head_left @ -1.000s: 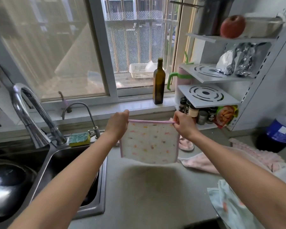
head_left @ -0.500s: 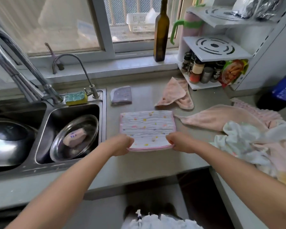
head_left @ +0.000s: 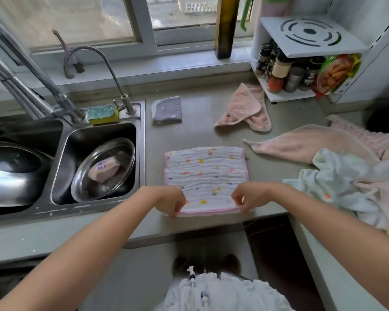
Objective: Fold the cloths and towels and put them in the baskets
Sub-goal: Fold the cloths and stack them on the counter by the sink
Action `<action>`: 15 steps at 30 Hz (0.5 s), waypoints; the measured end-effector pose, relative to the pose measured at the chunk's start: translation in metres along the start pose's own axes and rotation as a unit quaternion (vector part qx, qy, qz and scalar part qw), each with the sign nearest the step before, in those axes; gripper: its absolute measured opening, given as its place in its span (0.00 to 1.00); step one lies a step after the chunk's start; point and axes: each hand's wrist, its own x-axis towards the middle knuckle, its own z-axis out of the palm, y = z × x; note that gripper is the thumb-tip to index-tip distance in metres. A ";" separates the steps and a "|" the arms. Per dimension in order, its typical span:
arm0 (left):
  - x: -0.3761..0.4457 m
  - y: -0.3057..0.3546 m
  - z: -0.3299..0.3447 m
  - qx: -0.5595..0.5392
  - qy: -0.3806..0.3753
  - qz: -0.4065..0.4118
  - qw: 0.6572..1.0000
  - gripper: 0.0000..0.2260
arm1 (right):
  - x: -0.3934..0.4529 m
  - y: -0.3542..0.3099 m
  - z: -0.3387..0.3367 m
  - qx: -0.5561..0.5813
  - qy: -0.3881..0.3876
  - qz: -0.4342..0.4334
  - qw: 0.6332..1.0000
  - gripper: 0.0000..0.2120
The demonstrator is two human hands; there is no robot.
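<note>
The spotted cloth (head_left: 206,176) lies flat on the counter (head_left: 195,133) beside the sink (head_left: 142,153). My left hand (head_left: 166,199) and right hand (head_left: 250,197) each pinch a near corner. If one grip slips while folding, I expect the edges will skew.

White, pink-edged cloth (head_left: 206,176) with orange, yellow, purple spots; grey countertop (head_left: 200,133).

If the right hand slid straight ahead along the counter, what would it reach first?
Probably only more of the white dotted pink-edged cloth that the right hand pinches; beyond it bare counter, though depth is uncertain.
</note>
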 end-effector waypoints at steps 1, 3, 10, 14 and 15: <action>0.003 -0.003 -0.001 -0.030 0.005 -0.012 0.999 0.06 | -0.001 0.002 -0.004 0.019 0.013 0.008 1.000 0.14; 0.006 -0.011 -0.008 -0.106 0.064 -0.049 0.991 0.10 | -0.003 0.009 -0.013 0.075 0.082 0.023 0.993 0.17; 0.030 -0.029 -0.048 -0.192 0.342 -0.163 0.905 0.09 | 0.018 0.019 -0.050 0.094 0.341 0.094 0.930 0.09; 0.053 -0.044 -0.057 -0.185 0.361 -0.187 0.895 0.04 | 0.044 0.017 -0.057 0.105 0.383 0.131 0.908 0.04; 0.058 -0.050 -0.059 -0.179 0.362 -0.190 0.895 0.04 | 0.050 0.017 -0.059 0.102 0.389 0.139 0.905 0.04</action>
